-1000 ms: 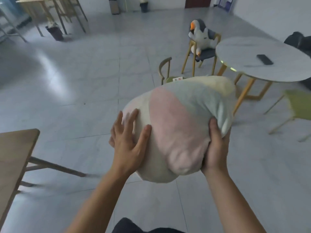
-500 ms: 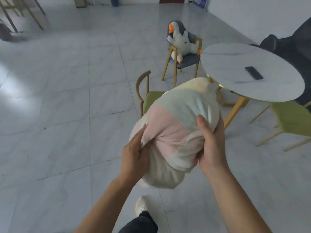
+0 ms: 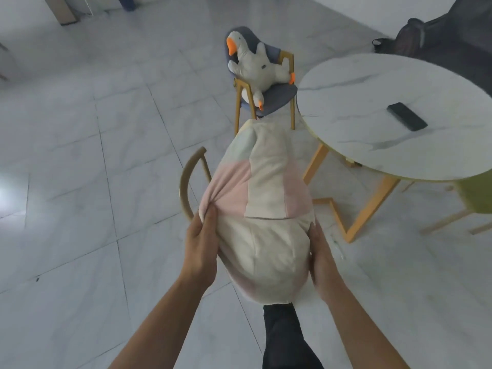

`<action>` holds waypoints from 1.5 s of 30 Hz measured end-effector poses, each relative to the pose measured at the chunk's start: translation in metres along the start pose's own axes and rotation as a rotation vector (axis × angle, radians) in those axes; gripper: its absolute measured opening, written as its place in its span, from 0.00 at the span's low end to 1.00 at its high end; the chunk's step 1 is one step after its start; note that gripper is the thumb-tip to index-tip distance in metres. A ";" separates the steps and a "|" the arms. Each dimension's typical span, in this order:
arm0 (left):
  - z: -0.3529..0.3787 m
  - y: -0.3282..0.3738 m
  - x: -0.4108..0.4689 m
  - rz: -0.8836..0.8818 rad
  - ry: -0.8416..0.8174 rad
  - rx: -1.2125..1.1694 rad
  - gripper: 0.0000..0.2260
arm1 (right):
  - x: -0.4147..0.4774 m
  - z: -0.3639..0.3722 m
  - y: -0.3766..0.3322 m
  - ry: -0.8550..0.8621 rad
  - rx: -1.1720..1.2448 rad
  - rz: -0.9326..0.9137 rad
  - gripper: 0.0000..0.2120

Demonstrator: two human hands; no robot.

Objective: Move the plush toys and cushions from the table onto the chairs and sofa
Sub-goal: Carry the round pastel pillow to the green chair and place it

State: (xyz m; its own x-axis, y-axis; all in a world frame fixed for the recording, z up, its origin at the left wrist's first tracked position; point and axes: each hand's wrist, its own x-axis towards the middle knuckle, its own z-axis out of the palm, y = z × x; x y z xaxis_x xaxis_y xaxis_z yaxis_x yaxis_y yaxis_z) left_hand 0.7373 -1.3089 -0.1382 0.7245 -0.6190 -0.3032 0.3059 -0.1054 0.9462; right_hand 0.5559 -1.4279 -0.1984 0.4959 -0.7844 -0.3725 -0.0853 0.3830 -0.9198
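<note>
Left grip (image 3: 202, 241) is pinching a bunch of the pink fabric on the cushion (image 3: 269, 198), which hangs in the air right over the curved-back chair (image 3: 183, 185), not down on it yet (the seat's hidden under it). Right grip (image 3: 320, 257) is pressed against the cushion's other side, fingers out of sight behind it, so I can't tell if they're curled or flat. My take: lower it straight down clear of the chair back, let the far end land first, then release the pinch so the cover doesn't drag it off. It's floppy, so centre it. Further back a goose toy (image 3: 255, 65) sits on the blue chair (image 3: 279, 97); right of that is the bench (image 3: 359, 102) with a remote (image 3: 406, 119) on it.
</note>
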 end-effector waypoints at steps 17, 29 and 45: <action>-0.004 -0.087 0.347 -0.385 0.160 0.254 0.32 | 0.331 0.115 0.047 -0.134 -0.253 0.069 0.15; -0.075 -0.197 0.424 -0.484 0.253 0.586 0.33 | 0.403 0.120 0.219 -0.047 -0.487 0.491 0.38; -0.063 -0.176 0.424 0.455 -0.002 1.388 0.24 | 0.396 0.174 0.259 -0.080 -0.490 0.406 0.32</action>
State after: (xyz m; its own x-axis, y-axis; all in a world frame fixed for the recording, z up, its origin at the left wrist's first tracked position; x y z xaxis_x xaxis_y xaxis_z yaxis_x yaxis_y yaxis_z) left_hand 1.0290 -1.5039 -0.4404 0.5925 -0.8044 0.0446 -0.7748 -0.5538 0.3049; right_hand 0.8801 -1.5544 -0.5622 0.4027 -0.5775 -0.7101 -0.6555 0.3596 -0.6641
